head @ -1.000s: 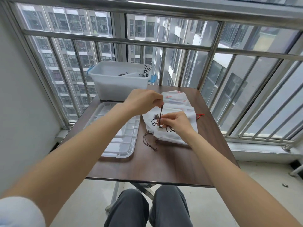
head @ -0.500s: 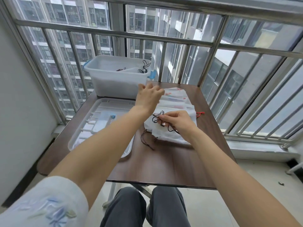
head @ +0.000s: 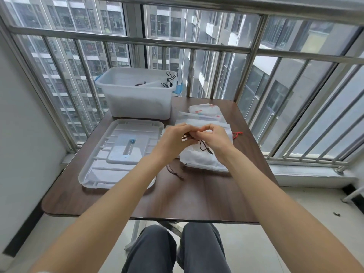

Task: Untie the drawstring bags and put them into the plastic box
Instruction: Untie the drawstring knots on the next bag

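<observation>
Your left hand [head: 174, 139] and right hand [head: 213, 139] meet over the topmost white fabric drawstring bag [head: 199, 159], and both pinch its dark brown cord [head: 202, 145] at the knot, fingertips close together; that is probably so one hand can steady the knot while the other works a strand loose. The bag lies on a pile of similar white bags [head: 204, 115] at the right of the dark wooden tabletop [head: 197, 196], so the weight of the pile keeps it from sliding as you pull. A second dark cord [head: 174, 171] trails off the near edge of the pile onto the wood, and a red cord end [head: 237, 133] sticks out at the right. The translucent plastic box [head: 137, 101] stands open at the far left, within reach, with cords draped over its far rim. Its clear lid [head: 120, 152] lies beside you at the left, off the box so the bags can drop straight in.
</observation>
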Demonstrator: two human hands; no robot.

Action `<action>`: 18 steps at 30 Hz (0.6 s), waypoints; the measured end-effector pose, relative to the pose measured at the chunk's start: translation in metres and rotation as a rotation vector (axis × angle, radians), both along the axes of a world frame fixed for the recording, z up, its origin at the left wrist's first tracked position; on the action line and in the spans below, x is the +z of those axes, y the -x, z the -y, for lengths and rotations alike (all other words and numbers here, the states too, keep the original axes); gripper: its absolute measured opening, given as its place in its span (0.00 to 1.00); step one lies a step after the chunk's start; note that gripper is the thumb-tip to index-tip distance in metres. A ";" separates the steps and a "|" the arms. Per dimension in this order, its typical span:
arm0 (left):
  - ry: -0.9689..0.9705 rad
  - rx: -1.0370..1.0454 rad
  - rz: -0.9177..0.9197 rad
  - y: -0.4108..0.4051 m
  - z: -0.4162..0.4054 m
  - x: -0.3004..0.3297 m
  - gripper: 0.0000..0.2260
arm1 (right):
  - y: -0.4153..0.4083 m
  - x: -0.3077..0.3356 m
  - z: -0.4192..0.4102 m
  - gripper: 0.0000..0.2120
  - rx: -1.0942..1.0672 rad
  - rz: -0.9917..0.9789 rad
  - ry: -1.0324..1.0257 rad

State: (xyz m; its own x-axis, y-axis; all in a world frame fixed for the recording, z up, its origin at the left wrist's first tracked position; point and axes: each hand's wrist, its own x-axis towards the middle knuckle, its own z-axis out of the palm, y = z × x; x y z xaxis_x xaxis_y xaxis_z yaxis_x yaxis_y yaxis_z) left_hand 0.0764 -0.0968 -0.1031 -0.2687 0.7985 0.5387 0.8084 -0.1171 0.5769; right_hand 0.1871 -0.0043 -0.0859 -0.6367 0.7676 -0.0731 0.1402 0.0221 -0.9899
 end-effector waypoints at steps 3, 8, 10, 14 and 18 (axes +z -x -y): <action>-0.003 0.058 0.046 -0.003 0.003 0.006 0.11 | -0.001 -0.001 -0.004 0.14 -0.005 0.050 -0.023; 0.080 0.145 0.022 -0.001 0.006 0.006 0.06 | -0.007 0.004 -0.007 0.17 0.104 0.095 0.027; 0.066 0.151 -0.006 0.000 0.006 0.006 0.08 | -0.009 0.006 -0.008 0.15 0.164 0.068 0.089; -0.019 0.182 -0.195 0.001 0.008 0.007 0.09 | -0.011 0.007 -0.010 0.13 0.189 0.013 0.151; -0.065 0.257 -0.466 0.002 0.006 0.001 0.15 | -0.009 0.007 -0.003 0.17 0.068 0.017 0.043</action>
State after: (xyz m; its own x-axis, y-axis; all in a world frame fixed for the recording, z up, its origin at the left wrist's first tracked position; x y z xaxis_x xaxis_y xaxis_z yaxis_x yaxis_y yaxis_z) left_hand 0.0745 -0.1023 -0.1026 -0.1718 0.6995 0.6937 0.9844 0.0946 0.1484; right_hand 0.1961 -0.0017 -0.0793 -0.6853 0.7189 -0.1164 0.1567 -0.0106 -0.9876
